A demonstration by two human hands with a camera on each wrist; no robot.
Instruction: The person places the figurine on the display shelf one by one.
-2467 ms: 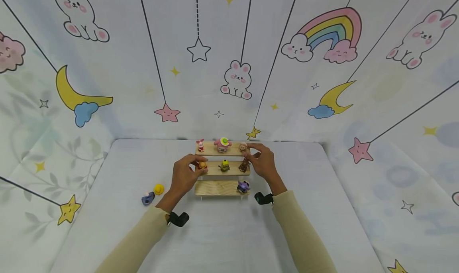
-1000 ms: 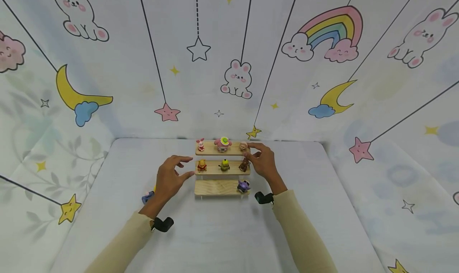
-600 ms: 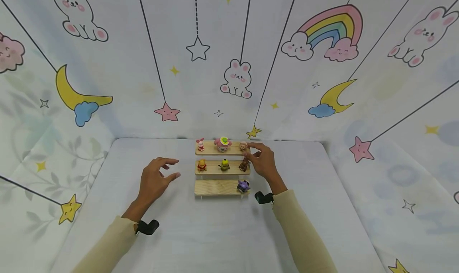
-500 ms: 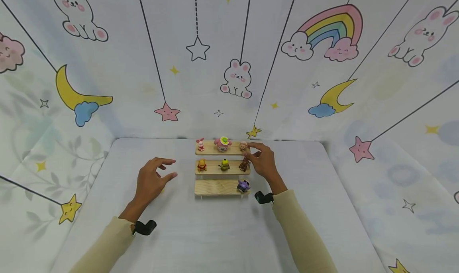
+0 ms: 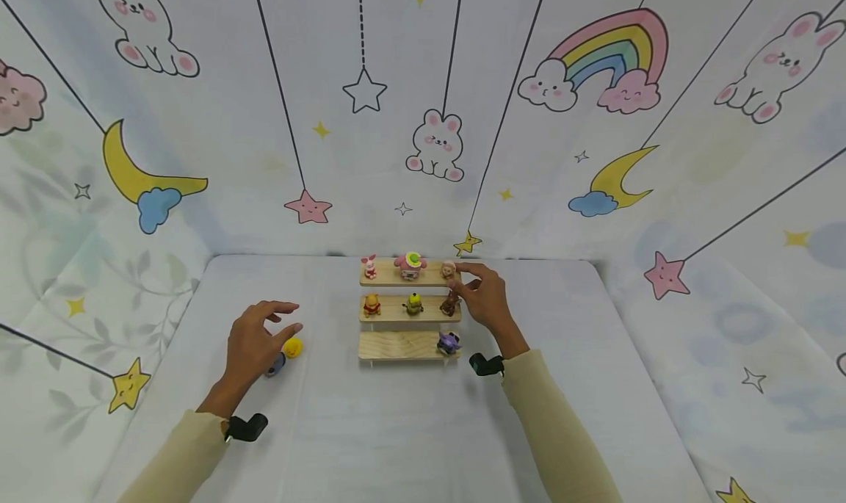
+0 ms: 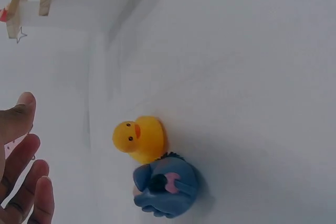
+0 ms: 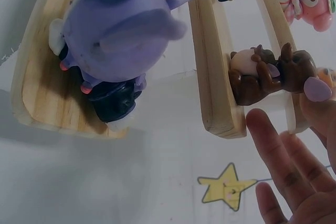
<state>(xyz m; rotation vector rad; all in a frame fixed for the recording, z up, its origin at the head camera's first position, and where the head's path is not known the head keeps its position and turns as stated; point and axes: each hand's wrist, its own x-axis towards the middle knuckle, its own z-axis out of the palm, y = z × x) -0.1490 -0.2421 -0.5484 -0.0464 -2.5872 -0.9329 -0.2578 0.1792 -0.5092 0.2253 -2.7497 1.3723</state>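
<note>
Wooden stepped shelf (image 5: 403, 346) carries small figurines (image 5: 413, 304) on every tier.

Duck (image 5: 293, 347) and donkey (image 5: 275, 364) touching, left of shelf (image 5: 402, 346); figures on shelf.

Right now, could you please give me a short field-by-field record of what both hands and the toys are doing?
left hand: open, fingers spread, above the yellow duck and blue donkey figure, holding nothing
right hand: fingers resting at the right end of the wooden stepped shelf
top step: three figures
middle step: three figures
bottom step: purple figure only
table: duck and donkey lie side by side, left of the shelf
</note>
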